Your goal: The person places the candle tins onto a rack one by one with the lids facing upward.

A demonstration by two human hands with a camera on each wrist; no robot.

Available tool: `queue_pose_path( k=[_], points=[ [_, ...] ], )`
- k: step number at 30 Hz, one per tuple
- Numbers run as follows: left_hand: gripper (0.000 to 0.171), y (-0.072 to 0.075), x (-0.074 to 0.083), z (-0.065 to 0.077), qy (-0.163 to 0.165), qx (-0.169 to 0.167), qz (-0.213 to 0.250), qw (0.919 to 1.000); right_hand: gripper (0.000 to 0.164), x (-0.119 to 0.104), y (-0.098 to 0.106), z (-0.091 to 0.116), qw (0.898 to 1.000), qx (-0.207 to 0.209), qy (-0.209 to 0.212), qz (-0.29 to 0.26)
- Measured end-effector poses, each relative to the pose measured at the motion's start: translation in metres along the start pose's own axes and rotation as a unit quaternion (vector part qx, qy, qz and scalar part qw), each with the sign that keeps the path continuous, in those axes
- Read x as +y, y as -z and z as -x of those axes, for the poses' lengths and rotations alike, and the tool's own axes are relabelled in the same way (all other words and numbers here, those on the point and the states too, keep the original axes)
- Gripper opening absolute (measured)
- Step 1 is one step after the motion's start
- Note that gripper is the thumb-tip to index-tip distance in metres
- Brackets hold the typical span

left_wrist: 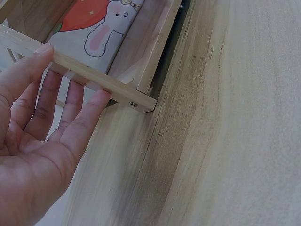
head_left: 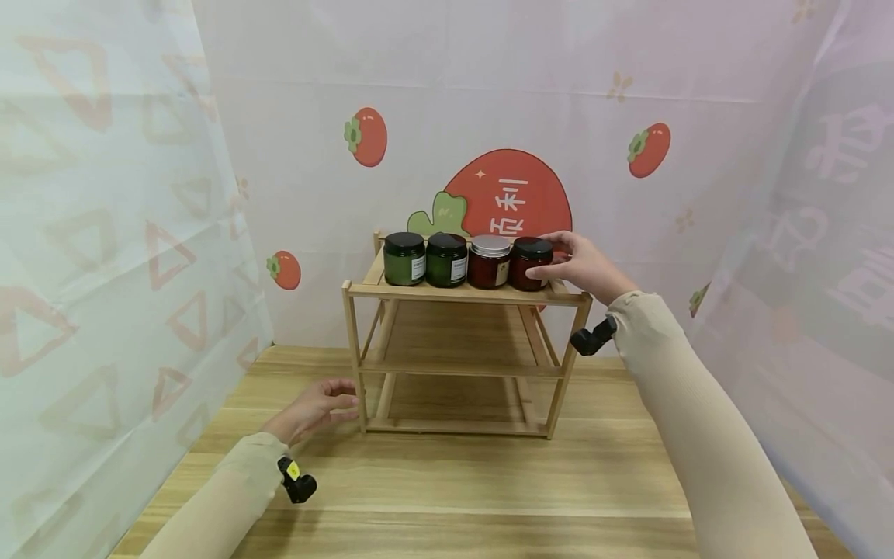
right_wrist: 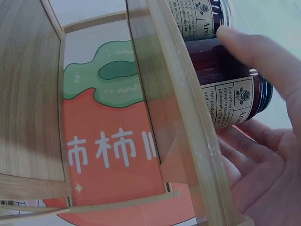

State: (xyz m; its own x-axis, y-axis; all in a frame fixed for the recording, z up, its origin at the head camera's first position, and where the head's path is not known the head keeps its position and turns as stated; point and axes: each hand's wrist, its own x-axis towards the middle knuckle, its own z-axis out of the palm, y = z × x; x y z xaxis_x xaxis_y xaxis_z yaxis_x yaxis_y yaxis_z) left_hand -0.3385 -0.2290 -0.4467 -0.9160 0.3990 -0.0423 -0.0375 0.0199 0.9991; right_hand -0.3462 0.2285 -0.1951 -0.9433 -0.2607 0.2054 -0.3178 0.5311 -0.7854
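Note:
My right hand [head_left: 583,264] grips the rightmost dark red jar [head_left: 525,273], which has a black lid, thumb in front and fingers behind. That jar [right_wrist: 228,66] stands on the top tier of a wooden rack [head_left: 454,292]. Beside it, in a row to the left, are a dark red jar with a silver lid [head_left: 485,272] and two green jars with black lids, one in the middle [head_left: 443,272] and one at the left end [head_left: 400,270]. Low at the rack's front left, my left hand [head_left: 317,409] holds the upright post [left_wrist: 87,75] between thumb and fingertips.
The rack stands on a wood-grain table [head_left: 447,489]. Behind it hangs a pale backdrop [head_left: 293,163] printed with red persimmons, and pale sheets rise at both sides. Lower wooden tiers [head_left: 461,373] lie beneath the jars.

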Motion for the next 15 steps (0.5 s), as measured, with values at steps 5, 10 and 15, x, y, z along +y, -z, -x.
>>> queue_pose_path(
  k=[5,10,15],
  points=[
    [0.036,0.0001,-0.0008,-0.0006,-0.002,-0.004,0.0,1.0,0.075,0.0006,0.0016,0.0024,1.0,0.0,0.012,-0.003],
    [0.037,0.0004,-0.0008,-0.0013,-0.002,-0.002,0.001,1.0,0.075,-0.0023,0.0051,0.004,1.0,0.008,0.02,0.004],
    [0.038,0.0005,-0.0001,-0.0009,-0.001,-0.001,-0.001,1.0,0.072,-0.0043,0.0086,0.0046,0.999,0.013,0.029,-0.008]
  ],
)
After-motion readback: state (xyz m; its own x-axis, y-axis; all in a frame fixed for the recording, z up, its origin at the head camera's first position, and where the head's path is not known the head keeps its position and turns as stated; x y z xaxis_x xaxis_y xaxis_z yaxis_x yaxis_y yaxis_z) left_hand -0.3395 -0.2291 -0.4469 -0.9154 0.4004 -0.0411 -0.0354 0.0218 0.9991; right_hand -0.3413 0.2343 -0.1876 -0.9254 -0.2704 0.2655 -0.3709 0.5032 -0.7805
